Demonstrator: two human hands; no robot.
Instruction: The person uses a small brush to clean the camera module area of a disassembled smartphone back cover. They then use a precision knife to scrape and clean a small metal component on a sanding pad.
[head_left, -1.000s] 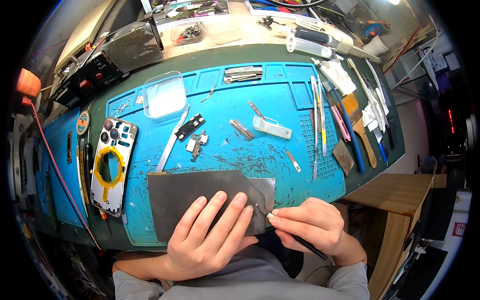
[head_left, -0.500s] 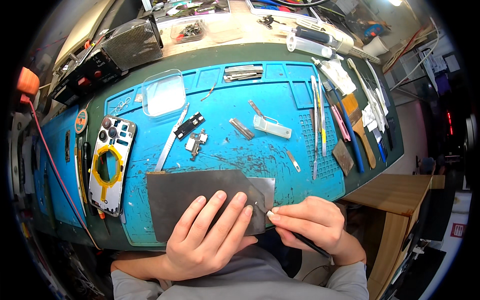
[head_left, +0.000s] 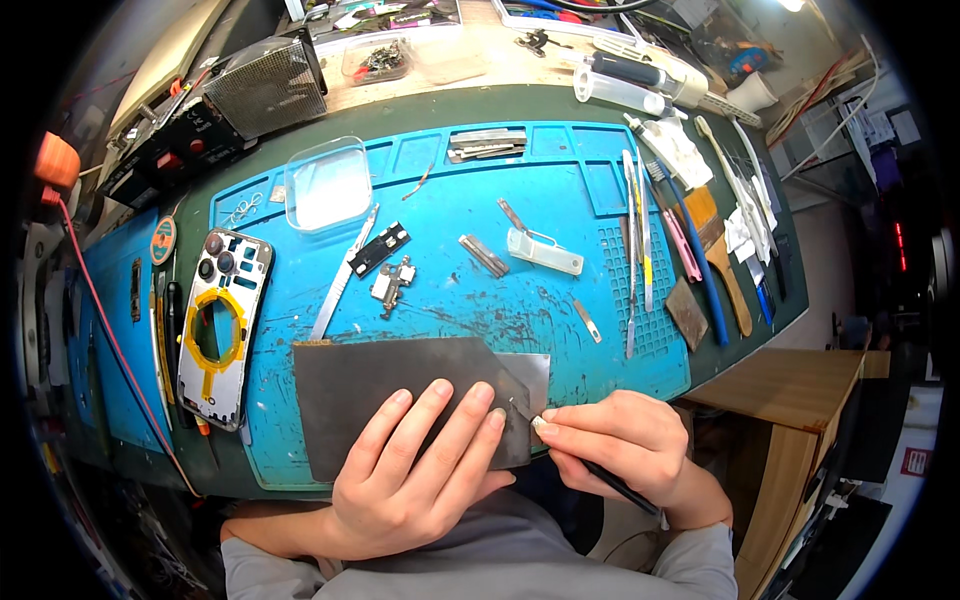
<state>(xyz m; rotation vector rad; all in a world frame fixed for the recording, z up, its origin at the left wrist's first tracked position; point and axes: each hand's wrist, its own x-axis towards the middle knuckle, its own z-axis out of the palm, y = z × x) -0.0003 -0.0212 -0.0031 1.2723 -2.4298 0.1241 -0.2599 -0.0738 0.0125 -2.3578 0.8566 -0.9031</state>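
A dark grey flat plate with an angled corner lies at the near edge of the blue mat, partly over a lighter metal sheet. My left hand rests on the plate, fingers stretched out and slightly apart, holding nothing. My right hand pinches a thin black-handled tool whose fine tip touches the plate beside its angled corner. Behind the hands lie a small black bracket, a metal part and a ruler-like metal strip.
A phone housing with a yellow ring lies at the left, near a black machine. A clear container is further back. Tweezers, a blue brush and other tools line the right. A wooden cabinet stands beyond the right edge.
Both hands stay in almost the same places. The plate and hands have shifted very slightly; nothing has been taken hold of or let go.
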